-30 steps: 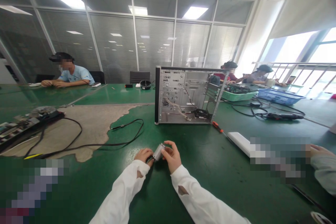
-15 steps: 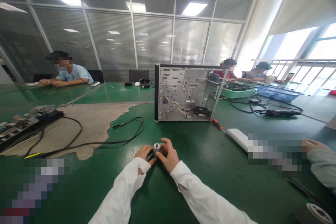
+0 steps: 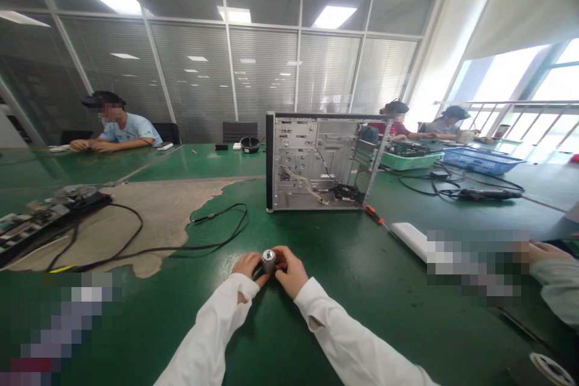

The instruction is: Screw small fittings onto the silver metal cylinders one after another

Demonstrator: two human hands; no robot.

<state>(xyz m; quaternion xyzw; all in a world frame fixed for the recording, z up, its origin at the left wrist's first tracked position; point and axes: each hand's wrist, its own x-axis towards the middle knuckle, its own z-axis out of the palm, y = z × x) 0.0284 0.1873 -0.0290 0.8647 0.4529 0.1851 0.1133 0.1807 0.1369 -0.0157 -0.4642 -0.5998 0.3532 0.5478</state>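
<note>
The green table (image 3: 271, 338) ran from beneath the forearms out to the foot of an open computer case (image 3: 294, 160), leaving a stretch of tabletop between the hands and the lower edge of its metal frame. On the left, a black cable (image 3: 246, 217) curved in a loop near that stretch, and beyond it a pale brown patch (image 3: 163, 211) ended in a ragged border. On the right, a screwdriver (image 3: 374, 215) with an orange handle lay by the case's lower right corner, its shaft pointing towards a long white box (image 3: 409, 236). Farther right, a co-worker's hand (image 3: 543, 251) reached in from the side, well apart from the person's own.

A small metal cylinder (image 3: 268, 262) stood upright in the gap between the left hand (image 3: 245, 266) and the right hand (image 3: 293, 273), well short of the case. Its round end faced up, above the thumbs. The left fingers were bent against its left side and the right fingers curled about its right, so both sets were drawn narrow, holding it between them. Whether its base touched the table could not be told.
</note>
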